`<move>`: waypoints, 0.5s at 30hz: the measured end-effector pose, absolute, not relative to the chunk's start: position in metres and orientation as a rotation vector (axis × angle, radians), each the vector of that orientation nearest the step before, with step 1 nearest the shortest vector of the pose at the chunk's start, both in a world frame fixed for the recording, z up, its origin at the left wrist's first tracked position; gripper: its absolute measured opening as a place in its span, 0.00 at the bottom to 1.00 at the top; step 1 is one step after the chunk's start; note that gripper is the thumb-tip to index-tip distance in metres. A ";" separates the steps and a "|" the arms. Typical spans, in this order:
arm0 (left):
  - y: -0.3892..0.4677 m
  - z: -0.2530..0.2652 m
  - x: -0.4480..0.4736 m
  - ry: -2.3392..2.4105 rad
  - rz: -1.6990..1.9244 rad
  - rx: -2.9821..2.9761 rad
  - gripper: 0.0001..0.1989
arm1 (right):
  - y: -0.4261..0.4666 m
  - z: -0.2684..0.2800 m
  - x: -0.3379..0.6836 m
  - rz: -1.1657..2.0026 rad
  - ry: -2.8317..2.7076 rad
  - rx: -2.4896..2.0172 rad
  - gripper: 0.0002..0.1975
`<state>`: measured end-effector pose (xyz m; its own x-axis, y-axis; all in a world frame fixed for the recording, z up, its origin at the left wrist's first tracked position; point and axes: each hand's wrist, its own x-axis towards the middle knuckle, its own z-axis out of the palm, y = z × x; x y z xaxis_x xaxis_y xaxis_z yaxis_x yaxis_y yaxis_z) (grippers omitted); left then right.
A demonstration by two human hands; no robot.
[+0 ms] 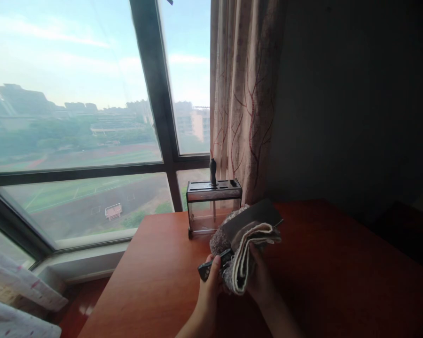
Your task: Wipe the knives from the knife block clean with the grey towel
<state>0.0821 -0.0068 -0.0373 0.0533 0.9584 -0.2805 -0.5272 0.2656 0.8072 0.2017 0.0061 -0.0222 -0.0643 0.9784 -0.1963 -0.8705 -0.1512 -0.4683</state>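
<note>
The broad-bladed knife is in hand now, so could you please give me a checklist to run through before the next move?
1. Left hand on the black handle: ok, thumb on top.
2. Right hand holding the folded cloth: ok.
3. Blade fully covered by cloth: not ok, a broad stretch is bare.
4. Right fingertips clear of the cutting edge: cannot tell, the cloth hides them.
5. Clear-walled knife block upright on the table: ok, with one black-handled tool standing in it.
6. Cloth clear of the block: cannot tell, they overlap in view.
</note>
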 end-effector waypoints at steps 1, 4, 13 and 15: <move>-0.006 -0.036 0.081 0.955 1.242 0.602 0.25 | 0.007 -0.022 0.200 1.658 -0.231 -0.553 0.13; -0.002 -0.029 0.075 1.047 1.254 0.763 0.21 | 0.012 -0.021 0.201 1.599 -0.184 -0.587 0.11; 0.001 -0.005 0.050 0.905 1.256 0.779 0.22 | 0.029 -0.015 0.257 1.279 -0.028 -0.586 0.12; 0.005 -0.006 0.042 0.882 1.273 0.688 0.21 | 0.030 -0.014 0.265 1.212 -0.047 -0.607 0.15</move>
<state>0.0425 0.0051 -0.0059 0.0614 0.9829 -0.1737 -0.5082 0.1806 0.8421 0.2651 0.0295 -0.0140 0.3706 0.8852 -0.2811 -0.8609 0.2138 -0.4616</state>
